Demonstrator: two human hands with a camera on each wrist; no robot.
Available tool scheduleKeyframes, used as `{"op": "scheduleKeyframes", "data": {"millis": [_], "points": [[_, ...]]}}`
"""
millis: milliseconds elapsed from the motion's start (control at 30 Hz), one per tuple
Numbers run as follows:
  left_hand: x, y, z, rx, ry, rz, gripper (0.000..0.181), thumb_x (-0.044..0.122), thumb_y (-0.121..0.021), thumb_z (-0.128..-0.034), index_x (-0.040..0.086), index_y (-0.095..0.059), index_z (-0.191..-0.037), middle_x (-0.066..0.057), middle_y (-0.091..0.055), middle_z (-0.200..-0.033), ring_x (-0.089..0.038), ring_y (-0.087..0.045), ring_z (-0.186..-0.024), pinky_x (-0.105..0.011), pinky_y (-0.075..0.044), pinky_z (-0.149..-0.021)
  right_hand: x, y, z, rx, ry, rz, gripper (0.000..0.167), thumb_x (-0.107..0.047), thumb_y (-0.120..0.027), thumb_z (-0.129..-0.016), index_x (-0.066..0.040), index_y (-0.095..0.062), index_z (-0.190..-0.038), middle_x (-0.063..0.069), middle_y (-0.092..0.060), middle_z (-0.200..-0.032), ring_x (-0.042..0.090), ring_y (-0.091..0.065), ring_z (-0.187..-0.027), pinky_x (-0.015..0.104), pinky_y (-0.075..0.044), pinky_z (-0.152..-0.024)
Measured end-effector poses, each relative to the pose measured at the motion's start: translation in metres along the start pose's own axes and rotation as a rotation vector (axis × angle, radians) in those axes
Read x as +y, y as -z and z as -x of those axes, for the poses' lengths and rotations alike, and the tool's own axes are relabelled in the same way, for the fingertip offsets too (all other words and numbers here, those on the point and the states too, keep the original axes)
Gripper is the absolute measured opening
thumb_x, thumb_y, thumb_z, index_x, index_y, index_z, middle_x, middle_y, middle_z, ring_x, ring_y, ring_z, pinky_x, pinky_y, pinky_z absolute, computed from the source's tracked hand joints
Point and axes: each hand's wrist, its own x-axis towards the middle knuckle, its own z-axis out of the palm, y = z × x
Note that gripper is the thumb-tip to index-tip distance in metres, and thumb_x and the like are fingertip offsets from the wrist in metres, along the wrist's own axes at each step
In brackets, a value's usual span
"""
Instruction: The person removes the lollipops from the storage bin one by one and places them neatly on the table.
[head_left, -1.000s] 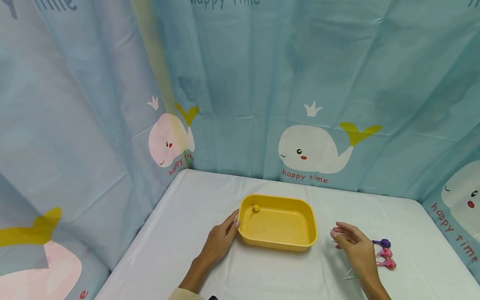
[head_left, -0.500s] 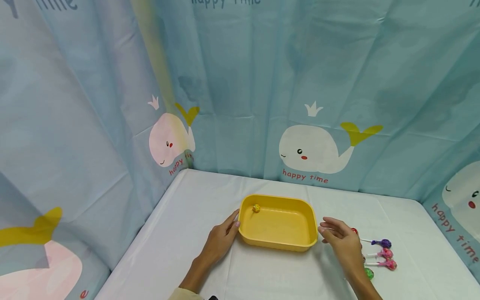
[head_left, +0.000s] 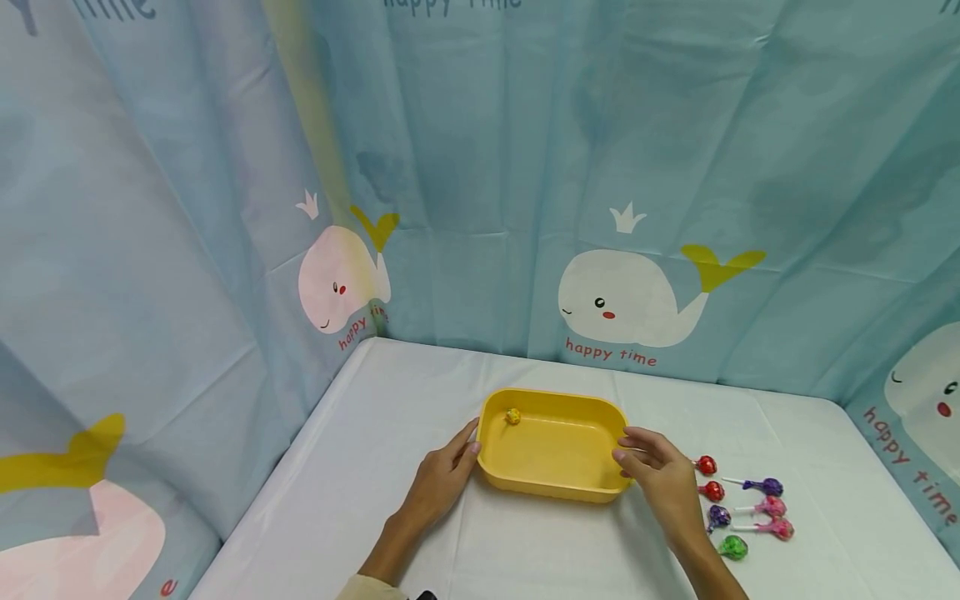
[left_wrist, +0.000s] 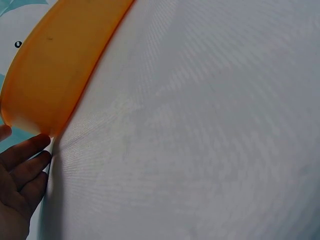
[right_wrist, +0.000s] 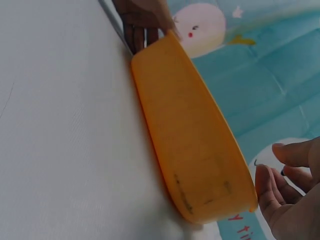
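Observation:
A yellow plastic tray (head_left: pixel 555 487) with rounded corners stands on the white-covered table. Near its far left corner lies a small round yellow-wrapped candy (head_left: pixel 512 417); no stick is visible on it. My left hand (head_left: pixel 438 483) rests against the tray's left end, its fingers fairly straight along the wall in the left wrist view. Over the right rim hovers my right hand (head_left: pixel 663 471), thumb and fingers apart and loosely bent, with nothing visible between them. Whether it touches the rim I cannot tell. In the right wrist view the tray's wall (right_wrist: pixel 195 130) shows dark scuffs.
Right of my right hand lie several wrapped lollipops: red (head_left: pixel 705 465), purple (head_left: pixel 765 487), pink (head_left: pixel 771 507) and green (head_left: pixel 732 547). The forearm hides some of their sticks. A blue whale-print curtain (head_left: pixel 480 208) hangs behind and beside the table (head_left: pixel 360 467).
My right hand has moved left from beside the lollipops to the tray's right rim, uncovering red, purple and green lollipops. The left hand, tray and yellow candy have stayed in place.

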Motion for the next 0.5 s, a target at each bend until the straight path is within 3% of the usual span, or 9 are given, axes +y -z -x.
{"op": "scheduleKeyframes", "data": {"millis": [333,500], "points": [[-0.001,-0.001,-0.001,-0.003,0.003,0.001,0.055,0.050,-0.048,-0.1120,0.026,-0.047,-0.162,0.003,-0.076,-0.127,-0.010,-0.062,-0.100,-0.047,-0.054,-0.107,-0.005,-0.015,-0.001,-0.034,0.038,-0.017,0.044,-0.016,-0.077,-0.100,0.000,-0.065,-0.139,0.023,-0.070,-0.130,0.004,-0.073,-0.092,0.019,-0.061,-0.080],[-0.001,-0.001,0.000,-0.012,0.013,0.013,0.057,0.052,-0.047,-0.1118,0.024,-0.047,-0.162,0.000,-0.076,-0.129,-0.012,-0.065,-0.110,-0.049,-0.052,-0.110,-0.007,-0.023,-0.002,-0.053,0.041,-0.033,0.041,-0.013,-0.076,-0.100,-0.001,-0.066,-0.138,0.024,-0.069,-0.131,0.006,-0.074,-0.093,0.020,-0.061,-0.081]]}}
